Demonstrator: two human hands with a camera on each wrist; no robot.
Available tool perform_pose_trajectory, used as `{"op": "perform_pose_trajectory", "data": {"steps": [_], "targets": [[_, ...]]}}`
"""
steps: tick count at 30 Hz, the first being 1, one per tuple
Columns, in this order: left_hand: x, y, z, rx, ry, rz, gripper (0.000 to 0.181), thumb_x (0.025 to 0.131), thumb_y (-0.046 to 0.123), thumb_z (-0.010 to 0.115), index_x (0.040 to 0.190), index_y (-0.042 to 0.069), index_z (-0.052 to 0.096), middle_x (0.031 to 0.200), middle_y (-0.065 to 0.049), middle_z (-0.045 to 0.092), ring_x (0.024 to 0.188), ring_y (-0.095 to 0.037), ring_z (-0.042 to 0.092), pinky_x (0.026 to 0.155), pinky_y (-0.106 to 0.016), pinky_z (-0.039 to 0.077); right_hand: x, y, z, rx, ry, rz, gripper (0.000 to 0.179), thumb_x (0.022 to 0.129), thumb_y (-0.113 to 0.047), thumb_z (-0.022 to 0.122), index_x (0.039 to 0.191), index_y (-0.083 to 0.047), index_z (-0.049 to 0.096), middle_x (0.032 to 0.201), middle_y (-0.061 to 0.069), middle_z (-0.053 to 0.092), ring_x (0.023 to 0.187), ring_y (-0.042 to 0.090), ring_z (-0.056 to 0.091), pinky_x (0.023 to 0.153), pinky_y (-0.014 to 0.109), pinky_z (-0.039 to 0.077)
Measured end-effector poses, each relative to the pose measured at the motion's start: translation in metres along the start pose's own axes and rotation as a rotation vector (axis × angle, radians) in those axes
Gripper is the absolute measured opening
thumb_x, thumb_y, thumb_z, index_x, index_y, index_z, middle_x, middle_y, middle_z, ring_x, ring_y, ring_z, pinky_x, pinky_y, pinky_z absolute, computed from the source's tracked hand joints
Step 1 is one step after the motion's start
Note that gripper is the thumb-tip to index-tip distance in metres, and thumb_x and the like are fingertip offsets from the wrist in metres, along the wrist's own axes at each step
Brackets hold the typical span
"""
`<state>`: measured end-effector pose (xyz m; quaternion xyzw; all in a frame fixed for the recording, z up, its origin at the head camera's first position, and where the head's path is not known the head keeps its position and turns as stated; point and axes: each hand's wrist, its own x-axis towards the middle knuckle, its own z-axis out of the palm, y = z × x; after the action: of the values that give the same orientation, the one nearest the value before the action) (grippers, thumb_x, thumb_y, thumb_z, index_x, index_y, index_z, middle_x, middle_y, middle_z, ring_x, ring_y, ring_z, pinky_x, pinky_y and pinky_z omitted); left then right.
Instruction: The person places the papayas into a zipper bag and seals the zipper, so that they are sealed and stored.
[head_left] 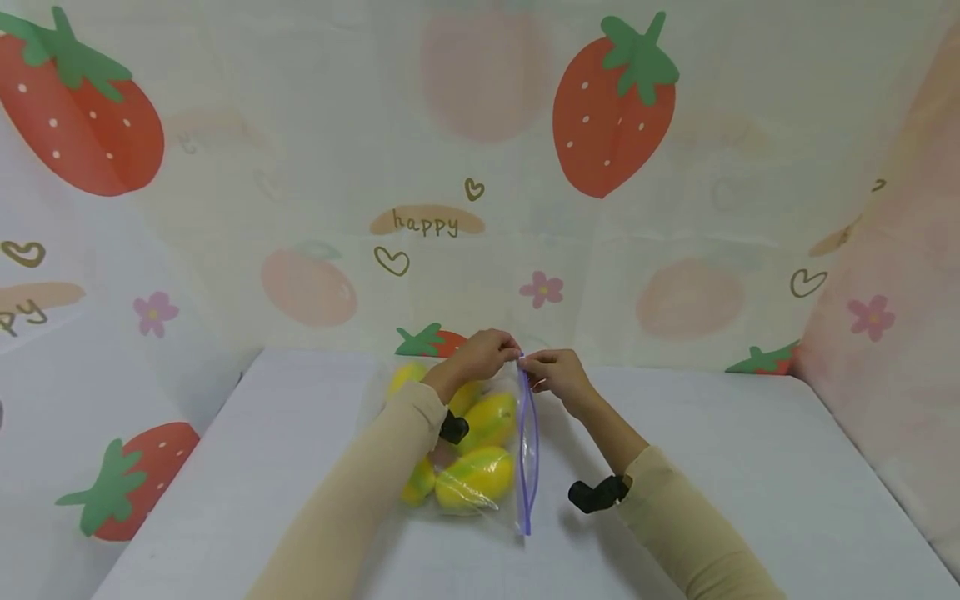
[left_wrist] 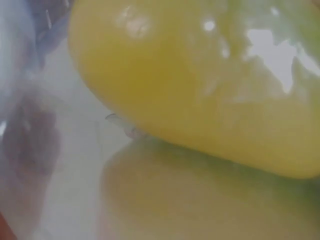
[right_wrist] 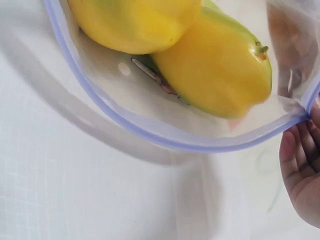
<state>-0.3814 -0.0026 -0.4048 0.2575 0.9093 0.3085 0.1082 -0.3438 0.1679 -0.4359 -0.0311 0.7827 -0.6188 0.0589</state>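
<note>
A clear zip bag [head_left: 524, 500] with a purple closure strip lies on the table, its opening towards the right. Inside are several yellow mangoes [head_left: 476, 479] with greenish patches. My left hand [head_left: 480, 354] reaches over the bag and pinches the far end of the strip. Right beside it, my right hand [head_left: 558, 377] pinches the same end between thumb and fingers. In the right wrist view the purple strip [right_wrist: 175, 147] bows apart, showing a mango [right_wrist: 215, 65] with a short stem. Plastic and a mango [left_wrist: 190, 75] fill the left wrist view, where the left fingertips are hidden.
The bag rests on a white-covered table [head_left: 712, 467]. Behind it hangs a pale curtain [head_left: 480, 167] printed with strawberries, hearts and flowers, and similar cloth closes off both sides. Black wrist cameras sit on the left wrist [head_left: 453, 427] and right wrist [head_left: 597, 494].
</note>
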Motion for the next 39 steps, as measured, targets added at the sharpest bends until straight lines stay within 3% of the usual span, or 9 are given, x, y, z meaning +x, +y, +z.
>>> {"op": "perform_pose_trajectory", "data": {"steps": [4, 10, 15, 22, 26, 32, 35, 39], "targets": [[-0.001, 0.002, 0.000, 0.093, -0.022, 0.024, 0.024, 0.103, 0.018, 0.046, 0.113, 0.001, 0.061, 0.107, -0.012, 0.066, 0.091, -0.020, 0.057, 0.088, -0.033, 0.050, 0.000, -0.001, 0.004, 0.007, 0.016, 0.017, 0.030, 0.094, -0.015, 0.063, 0.106, 0.013, 0.067, 0.075, -0.003, 0.066, 0.065, 0.010, 0.062, 0.067, 0.023, 0.056], [-0.003, 0.003, -0.002, 0.123, -0.053, 0.059, 0.023, 0.104, 0.014, 0.044, 0.114, -0.001, 0.058, 0.111, -0.016, 0.064, 0.098, -0.025, 0.059, 0.094, -0.037, 0.048, 0.000, -0.004, 0.007, 0.042, -0.016, 0.061, 0.031, 0.094, -0.012, 0.063, 0.109, 0.016, 0.065, 0.071, -0.002, 0.064, 0.063, 0.010, 0.061, 0.065, 0.021, 0.055], [-0.003, -0.001, -0.002, 0.037, -0.019, 0.054, 0.024, 0.103, 0.016, 0.047, 0.113, 0.000, 0.062, 0.109, -0.014, 0.066, 0.097, -0.023, 0.059, 0.092, -0.035, 0.049, 0.000, -0.006, 0.006, -0.018, 0.010, 0.065, 0.031, 0.093, -0.016, 0.065, 0.106, 0.012, 0.069, 0.073, 0.000, 0.067, 0.062, 0.010, 0.062, 0.068, 0.023, 0.057], [-0.003, -0.009, -0.004, -0.082, 0.007, 0.050, 0.023, 0.099, 0.017, 0.056, 0.108, 0.002, 0.071, 0.105, -0.012, 0.072, 0.100, -0.025, 0.066, 0.090, -0.035, 0.053, 0.000, -0.004, 0.005, 0.013, 0.025, 0.060, 0.030, 0.092, -0.016, 0.066, 0.105, 0.011, 0.069, 0.078, 0.001, 0.068, 0.064, 0.011, 0.062, 0.071, 0.026, 0.058], [-0.002, -0.005, -0.002, -0.022, 0.046, 0.017, 0.023, 0.099, 0.017, 0.056, 0.107, 0.003, 0.073, 0.105, -0.011, 0.073, 0.091, -0.021, 0.065, 0.082, -0.032, 0.054, 0.000, -0.005, 0.007, 0.020, 0.036, 0.049, 0.030, 0.092, -0.014, 0.066, 0.105, 0.012, 0.069, 0.074, -0.002, 0.067, 0.064, 0.010, 0.060, 0.068, 0.023, 0.055], [-0.002, 0.005, 0.007, 0.118, 0.165, -0.039, 0.022, 0.099, 0.015, 0.055, 0.104, 0.004, 0.073, 0.104, -0.009, 0.073, 0.085, -0.020, 0.063, 0.078, -0.031, 0.053, 0.000, -0.005, 0.014, -0.007, 0.101, 0.029, 0.029, 0.092, -0.016, 0.065, 0.104, 0.010, 0.071, 0.071, -0.003, 0.067, 0.065, 0.009, 0.058, 0.065, 0.022, 0.051], [-0.002, 0.007, 0.011, 0.155, 0.180, -0.052, 0.021, 0.099, 0.015, 0.054, 0.102, 0.004, 0.071, 0.103, -0.009, 0.072, 0.088, -0.022, 0.064, 0.080, -0.033, 0.053, -0.002, -0.005, 0.018, -0.029, 0.145, 0.026, 0.026, 0.092, -0.015, 0.066, 0.100, 0.009, 0.073, 0.067, -0.002, 0.066, 0.063, 0.009, 0.057, 0.067, 0.026, 0.053], [-0.002, 0.005, 0.014, 0.127, 0.179, -0.048, 0.019, 0.100, 0.015, 0.052, 0.102, 0.004, 0.068, 0.102, -0.010, 0.070, 0.086, -0.021, 0.061, 0.079, -0.032, 0.051, -0.005, -0.005, 0.022, -0.036, 0.168, 0.008, 0.025, 0.092, -0.014, 0.065, 0.098, 0.009, 0.073, 0.066, 0.001, 0.066, 0.062, 0.010, 0.056, 0.067, 0.028, 0.053]]}}
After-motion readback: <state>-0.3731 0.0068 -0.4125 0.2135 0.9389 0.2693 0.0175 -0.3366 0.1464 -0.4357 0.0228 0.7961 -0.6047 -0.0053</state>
